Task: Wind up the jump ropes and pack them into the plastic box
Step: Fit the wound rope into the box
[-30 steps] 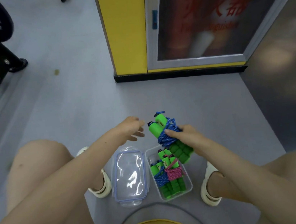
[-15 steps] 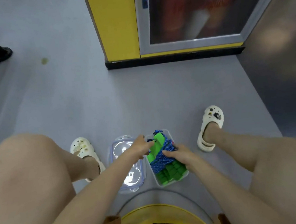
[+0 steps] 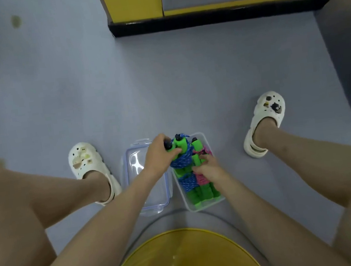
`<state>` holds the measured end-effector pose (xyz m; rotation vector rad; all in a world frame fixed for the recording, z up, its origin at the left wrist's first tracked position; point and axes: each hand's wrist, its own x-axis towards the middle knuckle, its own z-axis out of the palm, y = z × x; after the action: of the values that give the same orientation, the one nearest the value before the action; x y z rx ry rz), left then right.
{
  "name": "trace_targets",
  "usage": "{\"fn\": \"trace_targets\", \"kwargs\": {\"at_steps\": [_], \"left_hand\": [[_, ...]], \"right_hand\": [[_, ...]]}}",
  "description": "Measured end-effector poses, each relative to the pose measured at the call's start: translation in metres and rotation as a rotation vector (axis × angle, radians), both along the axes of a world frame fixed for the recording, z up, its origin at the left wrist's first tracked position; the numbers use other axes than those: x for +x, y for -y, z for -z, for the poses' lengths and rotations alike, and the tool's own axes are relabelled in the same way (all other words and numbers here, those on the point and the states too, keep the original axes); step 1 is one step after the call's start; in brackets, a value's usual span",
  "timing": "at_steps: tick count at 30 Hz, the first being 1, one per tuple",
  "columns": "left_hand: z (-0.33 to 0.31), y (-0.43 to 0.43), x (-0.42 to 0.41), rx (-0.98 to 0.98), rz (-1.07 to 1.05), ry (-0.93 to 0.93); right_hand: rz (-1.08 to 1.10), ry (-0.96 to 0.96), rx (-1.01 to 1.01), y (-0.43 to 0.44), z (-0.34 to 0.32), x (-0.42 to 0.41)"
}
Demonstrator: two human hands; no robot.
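Observation:
A clear plastic box point(image 3: 204, 206) stands on the floor between my feet and holds wound jump ropes with green foam handles, one blue point(image 3: 188, 183) and one pink point(image 3: 200, 179). Another wound blue jump rope point(image 3: 181, 160) lies over the box's far end. My left hand point(image 3: 159, 156) grips the top of its green handles. My right hand point(image 3: 208, 169) sits low in the box at the bundle's right side, its fingers curled on the green handles there. The hands hide part of the bundle.
The box's clear lid point(image 3: 149, 194) with blue clips lies flat just left of the box. My feet in white clogs point(image 3: 87, 164) point(image 3: 266, 118) flank both. A yellow round seat point(image 3: 186, 258) is under me, and a yellow cabinet with a black base point(image 3: 210, 17) stands ahead.
The blue rope bundle came down from the air into the box. My left hand closed on its handle tops, my right hand slid to its right side. The view tilted down.

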<state>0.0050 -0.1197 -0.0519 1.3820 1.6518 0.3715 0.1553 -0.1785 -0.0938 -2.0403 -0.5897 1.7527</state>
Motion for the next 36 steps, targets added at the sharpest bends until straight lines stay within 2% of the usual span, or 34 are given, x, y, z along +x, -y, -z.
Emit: {"fn": "trace_targets", "kwargs": {"at_steps": [2,5,9,14,16,19,22,25,26,30,32,34,36], "left_hand": [[0.001,0.007,0.003,0.118,0.11,-0.091],[0.007,0.031,0.009,0.25,0.39,-0.28],[0.015,0.056,0.016,0.346,0.645,-0.438],[0.028,0.071,0.016,0.391,0.808,-0.58],[0.035,0.077,0.015,0.383,0.847,-0.576],[0.045,0.084,0.015,0.305,0.895,-0.618],[0.054,0.091,0.012,0.159,0.944,-0.689],[0.059,0.096,0.009,0.116,0.954,-0.676],[0.06,0.097,0.009,0.117,0.958,-0.673],[0.063,0.097,0.011,0.145,0.873,-0.676],[0.063,0.098,0.011,0.136,0.886,-0.687],[0.066,0.099,0.013,0.158,0.917,-0.716],[0.067,0.098,0.015,0.182,0.921,-0.741]], "right_hand": [[0.061,-0.054,-0.098,0.001,0.002,0.003],[0.206,-0.154,-0.157,-0.001,0.001,0.004],[0.252,-0.181,-0.122,-0.005,0.003,0.003],[0.231,-0.237,-0.045,0.002,0.008,0.006],[0.161,-0.159,-0.035,0.005,0.013,0.005],[-0.065,0.018,0.034,0.009,0.018,0.002],[-0.304,0.203,0.168,0.011,0.019,-0.002],[-0.611,0.531,0.239,0.014,0.023,-0.006],[-0.648,0.586,0.237,0.015,0.025,-0.005],[-0.636,0.516,0.253,0.019,0.026,0.003],[-0.586,0.611,0.315,0.022,0.026,0.01],[-0.452,0.741,0.288,0.026,0.028,0.019],[-0.383,0.71,0.184,0.028,0.032,0.025]]}}
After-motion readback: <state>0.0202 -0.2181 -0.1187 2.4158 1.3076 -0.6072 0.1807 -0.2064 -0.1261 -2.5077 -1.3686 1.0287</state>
